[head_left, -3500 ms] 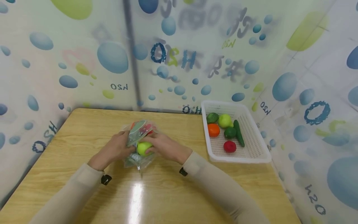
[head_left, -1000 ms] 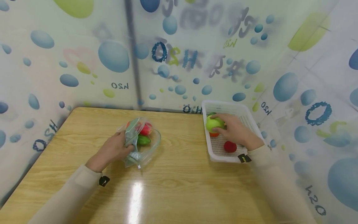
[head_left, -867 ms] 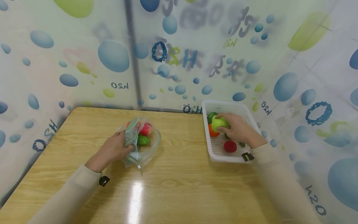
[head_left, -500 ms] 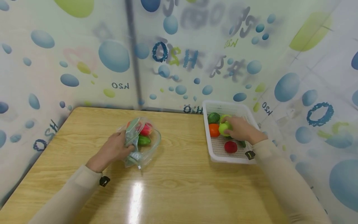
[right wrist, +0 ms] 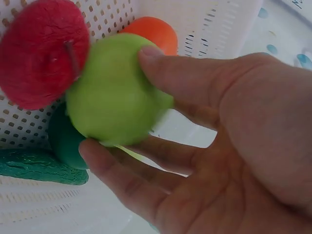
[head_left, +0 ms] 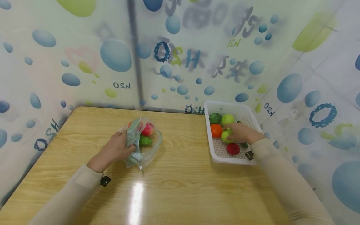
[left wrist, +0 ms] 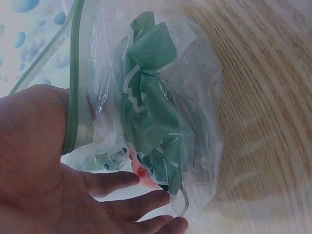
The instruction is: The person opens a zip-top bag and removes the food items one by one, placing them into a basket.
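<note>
My left hand (head_left: 115, 148) grips the mouth of a clear zip-top bag (head_left: 153, 150) standing on the table. Inside it show a red-pink fruit (head_left: 148, 128) and a green pepper (head_left: 145, 140). A green printed panel (left wrist: 151, 97) covers part of the bag's contents in the left wrist view. Over at the white basket (head_left: 212, 153), my right hand (head_left: 240, 132) holds a light green pear (right wrist: 114, 92) between thumb and fingertips, low among the produce. A red apple (right wrist: 46, 53) sits right beside the pear, and an orange (right wrist: 156, 34) is just behind it.
The basket also contains a second light green fruit (head_left: 227, 120), a dark green fruit (head_left: 215, 118), a smooth dark green piece (right wrist: 63, 139) and a cucumber (right wrist: 44, 166). Patterned curtains (head_left: 180, 78) border the wooden table (head_left: 180, 181) at the back and sides.
My right hand has carried the pear from the bag to the basket on the right, then lowered it toward the apple. My left hand has stayed on the bag.
</note>
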`<state>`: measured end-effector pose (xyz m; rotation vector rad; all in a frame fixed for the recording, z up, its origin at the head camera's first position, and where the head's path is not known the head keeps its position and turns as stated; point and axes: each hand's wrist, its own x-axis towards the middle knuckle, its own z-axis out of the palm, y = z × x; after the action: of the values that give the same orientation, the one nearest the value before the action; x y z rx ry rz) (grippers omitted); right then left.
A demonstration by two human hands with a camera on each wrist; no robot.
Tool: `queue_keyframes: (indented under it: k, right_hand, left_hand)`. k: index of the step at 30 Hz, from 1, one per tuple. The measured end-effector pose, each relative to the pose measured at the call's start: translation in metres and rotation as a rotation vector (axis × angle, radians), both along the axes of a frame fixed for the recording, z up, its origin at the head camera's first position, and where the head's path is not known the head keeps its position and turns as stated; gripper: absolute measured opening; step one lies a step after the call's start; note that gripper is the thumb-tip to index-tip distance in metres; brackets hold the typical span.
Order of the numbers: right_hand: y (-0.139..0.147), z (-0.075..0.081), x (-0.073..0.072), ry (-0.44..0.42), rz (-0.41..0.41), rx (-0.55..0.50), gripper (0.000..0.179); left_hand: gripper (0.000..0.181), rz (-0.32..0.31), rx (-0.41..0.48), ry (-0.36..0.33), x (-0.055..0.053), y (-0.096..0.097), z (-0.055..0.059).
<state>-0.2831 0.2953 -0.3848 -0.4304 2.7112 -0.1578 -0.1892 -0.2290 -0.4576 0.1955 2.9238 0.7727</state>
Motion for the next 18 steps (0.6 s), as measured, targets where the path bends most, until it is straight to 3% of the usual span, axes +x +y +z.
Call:
queue_keyframes:
  k: [10, 18]
  right_hand:
    - [0.001, 0.001, 0.003, -0.001, 0.003, 0.000, 0.063]
    - [-0.009, 0.002, 0.009, 0.120, 0.052, -0.080, 0.056]
  left_hand:
    - [0.094, 0.005, 0.000, -0.001, 0.000, 0.000, 0.000]
    - [0.095, 0.007, -0.007, -0.015, 0.000, 0.000, 0.002]
